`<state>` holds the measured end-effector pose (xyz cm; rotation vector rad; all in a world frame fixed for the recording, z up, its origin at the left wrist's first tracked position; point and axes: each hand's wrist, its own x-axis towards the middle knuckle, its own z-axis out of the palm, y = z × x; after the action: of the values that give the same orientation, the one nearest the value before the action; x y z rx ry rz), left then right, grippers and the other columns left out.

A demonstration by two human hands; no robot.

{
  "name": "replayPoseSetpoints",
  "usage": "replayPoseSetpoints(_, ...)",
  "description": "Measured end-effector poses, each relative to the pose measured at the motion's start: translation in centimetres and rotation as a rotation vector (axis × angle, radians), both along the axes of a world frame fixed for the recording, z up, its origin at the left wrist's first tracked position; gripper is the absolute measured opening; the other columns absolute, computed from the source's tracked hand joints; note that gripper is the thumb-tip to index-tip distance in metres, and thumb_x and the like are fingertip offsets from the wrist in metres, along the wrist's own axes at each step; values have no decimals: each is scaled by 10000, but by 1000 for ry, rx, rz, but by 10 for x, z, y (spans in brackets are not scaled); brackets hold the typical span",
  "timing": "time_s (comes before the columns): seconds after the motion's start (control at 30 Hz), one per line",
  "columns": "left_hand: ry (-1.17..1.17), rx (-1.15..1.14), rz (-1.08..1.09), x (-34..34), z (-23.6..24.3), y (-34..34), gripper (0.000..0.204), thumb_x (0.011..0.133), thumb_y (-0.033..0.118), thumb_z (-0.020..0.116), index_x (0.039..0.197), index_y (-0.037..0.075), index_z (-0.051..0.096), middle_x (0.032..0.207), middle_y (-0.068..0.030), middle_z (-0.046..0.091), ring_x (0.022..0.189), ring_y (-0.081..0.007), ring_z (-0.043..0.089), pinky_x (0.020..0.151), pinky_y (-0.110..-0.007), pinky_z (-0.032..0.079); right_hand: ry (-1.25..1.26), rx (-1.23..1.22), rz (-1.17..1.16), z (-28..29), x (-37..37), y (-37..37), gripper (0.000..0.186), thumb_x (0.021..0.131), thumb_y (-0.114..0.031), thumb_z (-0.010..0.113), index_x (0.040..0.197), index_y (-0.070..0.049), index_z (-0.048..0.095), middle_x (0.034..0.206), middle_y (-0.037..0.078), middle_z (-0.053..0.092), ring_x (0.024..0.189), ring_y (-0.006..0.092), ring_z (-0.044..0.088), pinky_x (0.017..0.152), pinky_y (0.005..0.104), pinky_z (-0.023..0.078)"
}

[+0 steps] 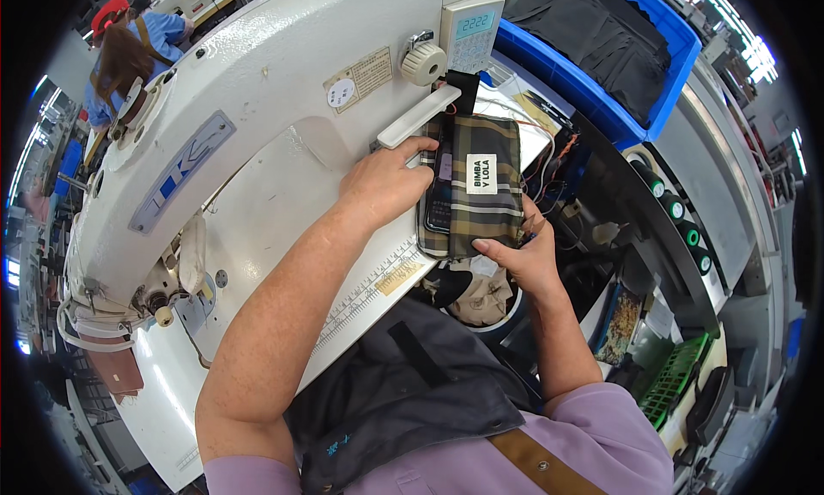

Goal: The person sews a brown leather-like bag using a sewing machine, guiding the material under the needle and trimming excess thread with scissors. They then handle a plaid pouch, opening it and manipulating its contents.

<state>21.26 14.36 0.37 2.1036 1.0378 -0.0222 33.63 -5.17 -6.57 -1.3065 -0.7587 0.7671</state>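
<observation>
A plaid fabric pouch (495, 139) in black, olive and white, with a white label (481, 174), lies at the right end of the sewing machine's white bed. Along its left side a dark, phone-like slab (439, 205) shows, partly covered by the plaid cloth. My left hand (388, 182) grips the pouch's upper left edge, its index finger stretched along the top corner and the other fingers curled. With the thumb on top and fingers at the right edge, partly hidden, my right hand (530, 253) pinches the lower right corner.
The white sewing machine (283, 75) fills the left, with a control panel (473, 33) and a ruler strip (369, 285). A blue crate (592, 122) of black pieces stands back right. Green thread spools (672, 206) and a green basket (674, 379) sit right. Coworkers (159, 32) work far left.
</observation>
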Motion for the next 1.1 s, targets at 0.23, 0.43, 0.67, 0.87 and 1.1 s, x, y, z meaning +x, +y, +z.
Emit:
replayPoseSetpoints(0.23, -157, -104, 4, -17, 5, -15, 738, 746, 328, 671, 1406, 44, 503, 967, -76, 721, 920, -240, 695, 919, -381, 487, 39, -17, -18, 1, -1, -2, 786, 702, -60, 899, 1389, 25, 525, 1227, 83, 678, 1100, 153, 646, 986, 315, 510)
replayPoseSetpoints(0.43, -433, 236, -103, -47, -17, -42, 815, 658, 206, 878, 1285, 3, 398, 851, -44, 551, 616, -144, 483, 628, -331, 443, 80, 58, -8, -7, 7, -4, 698, 791, -153, 857, 1383, 24, 533, 1216, 78, 677, 1070, 158, 646, 976, 295, 491)
replayPoseSetpoints(0.67, -414, 492, -70, -46, -23, -64, 882, 576, 261, 951, 1252, 25, 435, 985, -84, 533, 728, -183, 520, 699, -350, 458, 197, 13, -51, -9, 10, -6, 394, 910, -123, 749, 1246, 29, 610, 1118, 93, 710, 1006, 126, 662, 915, 263, 509)
replayPoseSetpoints(0.87, -507, 392, 13, -46, -21, -68, 757, 641, 226, 912, 1214, 24, 460, 1011, -97, 509, 781, -188, 493, 716, -351, 458, 409, 154, -27, -19, -6, 0, 404, 904, -18, 715, 1287, 29, 595, 1170, 102, 701, 1057, 159, 666, 961, 304, 509)
replayPoseSetpoints(1.1, -541, 521, 19, -52, -21, -64, 678, 660, 182, 866, 1185, 22, 468, 1009, -107, 509, 804, -195, 483, 738, -340, 455, 506, 155, -8, -26, -12, -1, 473, 882, -1, 716, 1328, 22, 561, 1230, 100, 678, 1114, 182, 651, 1004, 332, 489)
